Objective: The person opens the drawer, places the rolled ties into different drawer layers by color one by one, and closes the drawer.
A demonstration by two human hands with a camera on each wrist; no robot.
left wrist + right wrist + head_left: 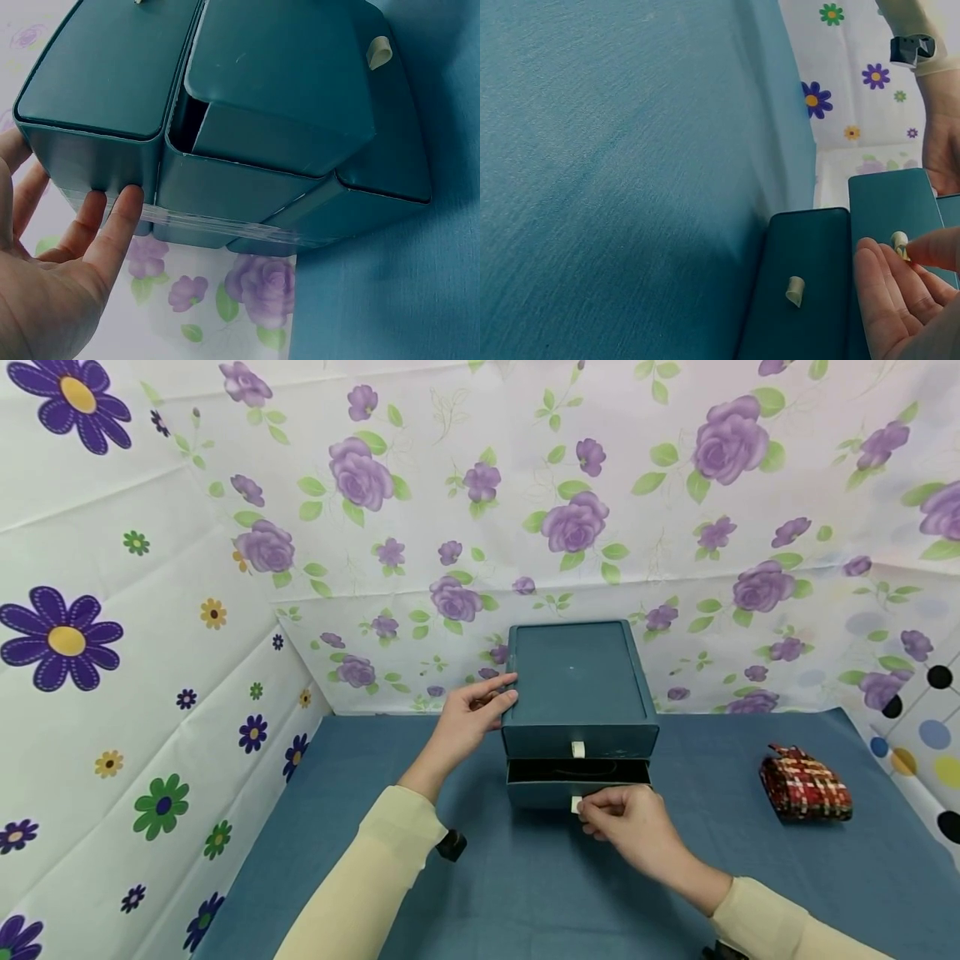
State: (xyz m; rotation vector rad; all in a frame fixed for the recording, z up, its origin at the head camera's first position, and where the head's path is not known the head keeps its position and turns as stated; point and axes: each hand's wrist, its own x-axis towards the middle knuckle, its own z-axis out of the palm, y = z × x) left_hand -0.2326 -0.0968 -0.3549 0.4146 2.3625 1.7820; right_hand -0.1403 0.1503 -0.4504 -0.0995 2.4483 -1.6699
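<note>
A teal drawer box (577,677) with stacked drawers stands near the back of the table. Its middle drawer (300,97) is pulled partly out, and a dark gap shows above its front in the head view. My right hand (633,827) pinches the cream pull tab (900,241) on that drawer between thumb and fingers. Against the box's left side, up by the top, my left hand (468,714) rests with its fingers extended. The bottom drawer (799,247) is closed, with a loop tab of its own. The top drawer (577,742) is closed too.
A folded red plaid cloth item (806,785) lies on the right of the blue-covered table (525,893). Flowered sheets (450,485) hang behind and at the left side, close to the back of the box. Clear tape (240,227) runs along the box's side.
</note>
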